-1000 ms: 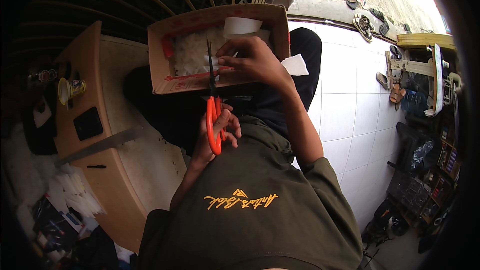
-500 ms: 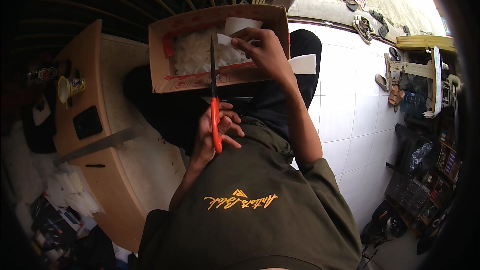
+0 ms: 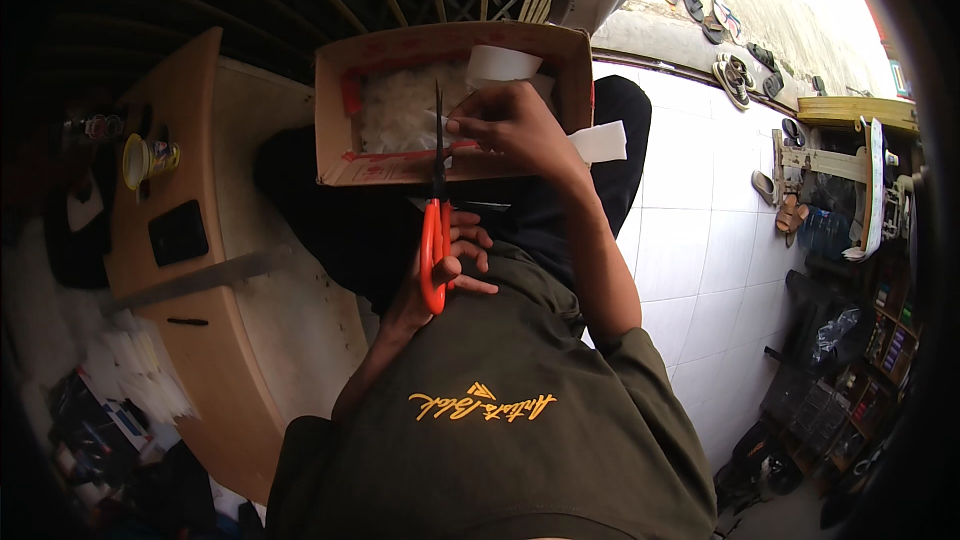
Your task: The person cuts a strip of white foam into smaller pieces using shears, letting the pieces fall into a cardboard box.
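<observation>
Orange-handled scissors (image 3: 432,255) sit in the left hand (image 3: 455,268), which is closed round the loops, blades pointing up across the near wall of the cardboard box (image 3: 370,172). Right hand (image 3: 515,125) is over the box, thumb and fingers pinched together, apparently on a white strip (image 3: 602,142) whose tail shows past the wrist; the pinched end is mostly hidden. The hands are apart from each other. Whether the blades are parted, we cannot tell.

To snip well, we'd say: keep the scissors steady, feed just a short end squarely across the blades, and hold the fingertips back, since they're right beside the edge. We stay above the box so bits drop onto the white pieces (image 3: 400,105).

Versus half a second ago, we note the right hand lower and nearer the blades; the white tab poking past its fingertips no longer shows plainly; both handle loops are visible; the box sits further right in view.
</observation>
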Action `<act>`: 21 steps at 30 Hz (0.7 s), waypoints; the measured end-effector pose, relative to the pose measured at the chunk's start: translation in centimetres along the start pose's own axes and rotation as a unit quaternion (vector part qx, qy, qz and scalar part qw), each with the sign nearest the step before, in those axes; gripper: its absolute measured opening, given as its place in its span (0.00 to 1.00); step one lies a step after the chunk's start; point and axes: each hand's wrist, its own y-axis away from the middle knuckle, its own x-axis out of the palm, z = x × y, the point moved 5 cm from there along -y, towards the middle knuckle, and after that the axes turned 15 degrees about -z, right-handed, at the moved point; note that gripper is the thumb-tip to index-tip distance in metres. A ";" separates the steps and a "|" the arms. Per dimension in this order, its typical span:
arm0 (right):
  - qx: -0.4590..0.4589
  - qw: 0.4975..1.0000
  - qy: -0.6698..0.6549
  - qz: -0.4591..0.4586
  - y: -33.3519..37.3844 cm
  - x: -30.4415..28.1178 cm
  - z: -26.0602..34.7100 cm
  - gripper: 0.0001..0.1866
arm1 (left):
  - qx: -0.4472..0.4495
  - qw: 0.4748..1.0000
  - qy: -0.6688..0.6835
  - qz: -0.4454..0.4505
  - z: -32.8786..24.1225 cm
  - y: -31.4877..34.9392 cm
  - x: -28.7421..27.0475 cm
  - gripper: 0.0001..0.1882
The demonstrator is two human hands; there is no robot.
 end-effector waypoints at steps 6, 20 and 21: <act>0.088 0.993 -0.074 0.019 -0.1 0.0 -1.0 0.11 | 0.003 1.000 -0.022 -0.013 -0.3 0.0 0.0 0.51; -0.098 0.991 0.086 0.011 -0.1 -1.2 -0.6 0.13 | -0.058 0.988 -0.105 -0.102 -1.0 0.0 -0.1 0.16; -0.091 0.992 0.089 0.011 0.0 -1.6 -0.8 0.13 | -0.068 0.987 -0.107 -0.098 -0.9 0.1 -0.1 0.16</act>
